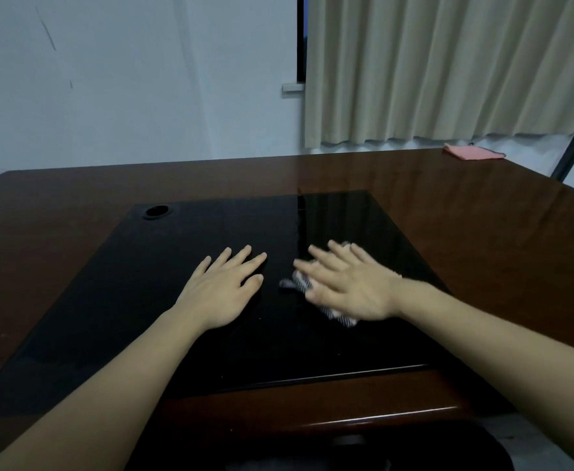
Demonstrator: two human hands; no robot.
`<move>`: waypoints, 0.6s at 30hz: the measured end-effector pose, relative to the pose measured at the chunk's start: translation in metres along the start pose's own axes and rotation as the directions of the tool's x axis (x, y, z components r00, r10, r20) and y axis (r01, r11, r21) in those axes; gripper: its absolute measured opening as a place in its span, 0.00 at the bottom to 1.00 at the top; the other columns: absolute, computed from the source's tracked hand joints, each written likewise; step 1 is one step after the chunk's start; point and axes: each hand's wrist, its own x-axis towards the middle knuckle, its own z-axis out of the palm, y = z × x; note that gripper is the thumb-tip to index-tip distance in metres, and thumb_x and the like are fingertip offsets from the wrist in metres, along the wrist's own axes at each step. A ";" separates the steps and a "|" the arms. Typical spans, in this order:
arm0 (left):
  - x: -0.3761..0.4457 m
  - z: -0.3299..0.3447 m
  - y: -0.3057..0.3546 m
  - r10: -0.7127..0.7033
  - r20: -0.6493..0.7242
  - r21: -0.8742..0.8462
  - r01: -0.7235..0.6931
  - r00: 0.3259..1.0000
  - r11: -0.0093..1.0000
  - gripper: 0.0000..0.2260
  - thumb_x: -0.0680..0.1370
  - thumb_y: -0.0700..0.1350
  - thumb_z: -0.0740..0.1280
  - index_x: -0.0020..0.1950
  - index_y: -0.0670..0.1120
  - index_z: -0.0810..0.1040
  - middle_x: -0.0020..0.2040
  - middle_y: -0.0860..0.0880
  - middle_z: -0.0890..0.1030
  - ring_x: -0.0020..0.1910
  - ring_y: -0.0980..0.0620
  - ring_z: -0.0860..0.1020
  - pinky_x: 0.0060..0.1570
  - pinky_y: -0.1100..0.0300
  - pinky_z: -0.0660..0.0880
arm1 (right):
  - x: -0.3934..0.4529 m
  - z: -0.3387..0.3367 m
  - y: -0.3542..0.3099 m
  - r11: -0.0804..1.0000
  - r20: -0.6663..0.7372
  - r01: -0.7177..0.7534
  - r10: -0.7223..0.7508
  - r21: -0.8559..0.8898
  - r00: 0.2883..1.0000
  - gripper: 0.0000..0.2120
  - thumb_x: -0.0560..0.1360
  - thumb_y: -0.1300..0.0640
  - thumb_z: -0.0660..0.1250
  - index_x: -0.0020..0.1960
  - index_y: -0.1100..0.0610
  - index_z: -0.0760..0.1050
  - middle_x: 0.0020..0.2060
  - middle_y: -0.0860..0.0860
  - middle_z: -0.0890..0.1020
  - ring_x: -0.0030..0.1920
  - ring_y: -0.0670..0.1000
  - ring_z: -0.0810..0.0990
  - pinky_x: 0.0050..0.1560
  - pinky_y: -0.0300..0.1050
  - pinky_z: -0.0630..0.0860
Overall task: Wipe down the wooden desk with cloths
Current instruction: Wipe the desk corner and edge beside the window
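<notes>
— Hands first: what do we see of them?

— We see our left hand [226, 287] lying flat on the black glossy panel [163, 300] in the middle of the wooden counter [483, 232]. Its fingers are straight and a little spread, and it holds nothing. Our right hand [350, 287] is just beside it, also with straight, spread fingers, and it presses a cloth down on the same panel.

— Where is this cloth exactly?

— The striped cloth [296, 283] is under the right hand. Only its edges show, near the fingertips and below the palm. The hand and the cloth are blurred, so we cannot tell the pattern well.

— Is another cloth in view?

— Yes, a pink cloth [472, 152] lies on the far right corner of the counter, well apart from both hands, below the beige curtain [449, 69].

— Anything else on the counter?

— A round cable hole [156, 211] sits at the far left corner of the black panel. Behind the counter stands a pale wall [126, 79].
</notes>
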 end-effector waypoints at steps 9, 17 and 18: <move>0.002 -0.001 -0.002 -0.013 -0.027 -0.009 0.013 1.000 1.000 0.23 0.86 0.58 0.48 0.81 0.64 0.51 0.83 0.58 0.47 0.82 0.52 0.45 0.80 0.48 0.42 | -0.002 0.001 0.070 0.991 -0.050 -0.128 0.130 0.044 0.990 0.30 0.79 0.29 0.44 0.79 0.32 0.42 0.82 0.42 0.42 0.81 0.51 0.38 0.79 0.55 0.39; 0.001 -0.002 0.001 -0.014 -0.002 -0.003 0.014 1.000 1.000 0.22 0.86 0.58 0.48 0.81 0.64 0.51 0.83 0.59 0.48 0.82 0.51 0.45 0.80 0.48 0.43 | 0.041 -0.007 0.083 0.951 -0.013 -0.302 0.303 0.065 0.953 0.32 0.80 0.29 0.44 0.81 0.35 0.41 0.83 0.47 0.43 0.82 0.57 0.40 0.78 0.60 0.40; 0.001 -0.003 0.001 -0.011 0.007 -0.002 0.011 1.000 1.000 0.23 0.86 0.58 0.48 0.81 0.64 0.51 0.83 0.58 0.48 0.82 0.51 0.46 0.80 0.47 0.44 | 0.033 -0.005 0.073 0.964 -0.020 -0.260 0.261 0.050 0.965 0.32 0.80 0.29 0.44 0.81 0.35 0.41 0.83 0.47 0.43 0.82 0.56 0.39 0.79 0.59 0.40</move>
